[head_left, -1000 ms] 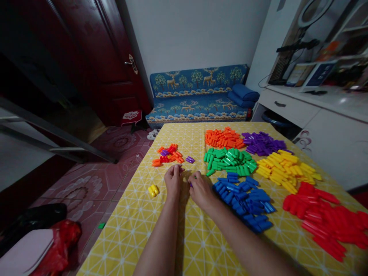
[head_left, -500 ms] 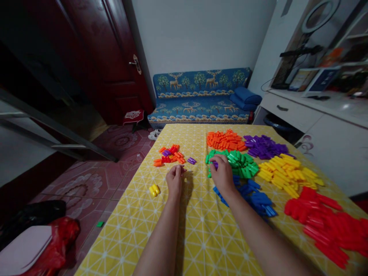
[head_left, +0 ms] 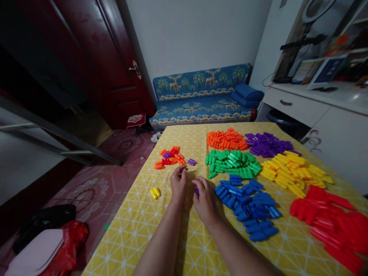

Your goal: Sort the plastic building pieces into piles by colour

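Observation:
My right hand pinches a purple piece over the middle of the yellow patterned tablecloth. Just to its left, my left hand has its fingertips pressed together; what they hold, if anything, is too small to tell. Beyond my left hand lie a loose purple piece and a small mixed pile of orange, red and purple pieces. A yellow piece rests left of my left wrist. To the right are a green pile and a blue pile.
Farther right are an orange pile, a purple pile, a yellow pile and a red pile. A blue sofa stands behind the table, a white cabinet at the right.
My right hand has moved left and nearer, away from the green pile, carrying the purple piece toward my left hand. The view has shifted slightly.

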`<state>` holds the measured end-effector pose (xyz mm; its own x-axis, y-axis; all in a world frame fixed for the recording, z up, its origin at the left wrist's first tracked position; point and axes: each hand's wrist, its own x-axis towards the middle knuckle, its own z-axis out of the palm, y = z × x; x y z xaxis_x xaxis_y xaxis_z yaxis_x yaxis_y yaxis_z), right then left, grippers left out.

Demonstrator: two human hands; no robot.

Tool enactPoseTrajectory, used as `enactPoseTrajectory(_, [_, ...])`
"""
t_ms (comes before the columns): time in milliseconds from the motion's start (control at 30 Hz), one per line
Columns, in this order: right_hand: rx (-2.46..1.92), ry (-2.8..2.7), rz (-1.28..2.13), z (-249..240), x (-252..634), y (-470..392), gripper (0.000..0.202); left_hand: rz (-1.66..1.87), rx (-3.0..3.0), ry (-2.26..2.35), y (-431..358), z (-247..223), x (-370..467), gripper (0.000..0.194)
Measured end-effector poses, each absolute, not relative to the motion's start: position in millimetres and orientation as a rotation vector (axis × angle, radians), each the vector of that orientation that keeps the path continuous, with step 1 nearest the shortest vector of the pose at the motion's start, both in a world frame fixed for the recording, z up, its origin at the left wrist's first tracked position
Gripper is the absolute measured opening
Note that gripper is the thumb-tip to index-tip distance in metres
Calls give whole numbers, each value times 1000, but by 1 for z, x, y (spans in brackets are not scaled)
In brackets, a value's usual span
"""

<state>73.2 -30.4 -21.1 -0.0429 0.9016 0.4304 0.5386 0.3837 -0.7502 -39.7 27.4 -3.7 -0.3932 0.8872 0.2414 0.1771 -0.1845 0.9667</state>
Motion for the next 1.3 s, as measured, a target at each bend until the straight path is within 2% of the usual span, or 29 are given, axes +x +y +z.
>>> enactPoseTrajectory(100, [-1256,-1650,488,-25,74,-28,62,1595,1445,1543,42,1,-35,24])
enactPoseTrajectory(200, [-1246,-1605,496,-28,74,-27,63,1480,1660,1534,65,5,-32,35])
enactPoseTrajectory(267, [-1247,-1572,496,-29,73,-27,59,1313,1829,1527,79,6,-32,40])
enactPoseTrajectory(367, [-1237,-1528,509,-28,73,-25,52,1082,2008,1512,90,7,-33,33])
enactPoseTrajectory(467, [-1215,-1487,533,-26,74,-22,41,1024,2049,1535,84,6,-36,24])
enactPoseTrajectory(567, [-1172,-1429,550,-25,78,-18,29,1078,2043,1590,64,3,-41,24])
enactPoseTrajectory(633, [-1134,-1383,569,-22,80,-17,22,1215,1908,1591,46,3,-42,22])
enactPoseTrajectory(733, [-1064,-1316,593,-14,82,-19,19,1400,1366,1508,20,6,-40,24])
enactPoseTrajectory(833, [-1000,-1350,568,-6,80,-24,19,1338,789,1230,-2,10,-32,34])
enactPoseTrajectory(933, [-956,-1482,562,-1,78,-30,24,1228,527,961,-14,16,-26,38])
enactPoseTrajectory(1000, [-954,-1525,568,0,78,-33,27,1220,430,888,-17,20,-25,34])
enactPoseTrajectory(1133, [-1009,-1472,552,-1,79,-34,27,1305,102,896,-15,30,-32,12])
enactPoseTrajectory(1300, [-1008,-1442,535,-2,76,-33,23,1512,-169,891,-6,54,-36,16])
